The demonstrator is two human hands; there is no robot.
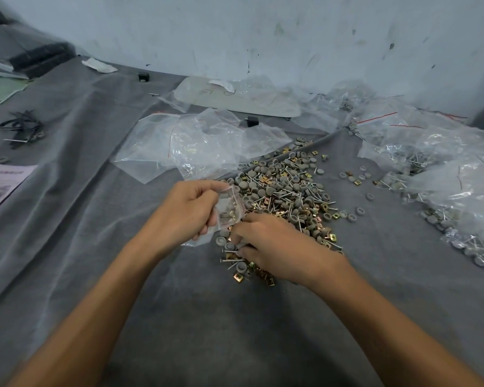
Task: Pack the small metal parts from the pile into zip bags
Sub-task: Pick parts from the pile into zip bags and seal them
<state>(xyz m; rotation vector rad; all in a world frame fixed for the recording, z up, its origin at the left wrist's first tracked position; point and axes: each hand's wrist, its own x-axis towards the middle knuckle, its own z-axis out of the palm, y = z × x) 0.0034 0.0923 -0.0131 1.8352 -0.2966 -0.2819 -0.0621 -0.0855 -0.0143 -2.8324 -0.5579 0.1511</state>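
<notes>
A pile of small parts [287, 191], grey round caps, brass square clips and screws, lies on the grey cloth in the middle. My left hand [187, 210] grips a small clear zip bag [229, 208] at the pile's left edge; a few caps and clips show inside it. My right hand [268, 244] lies on the near end of the pile just below the bag, fingers curled into the parts and pinching at them. What sits between its fingertips is hidden.
Empty clear zip bags [196, 146] lie behind the pile. Filled bags [444, 174] are heaped at the right. A flat pale panel [241, 99] lies by the wall. Black ties [23, 128] and papers [3, 177] sit at the left. Grey cloth [235, 331] covers the table.
</notes>
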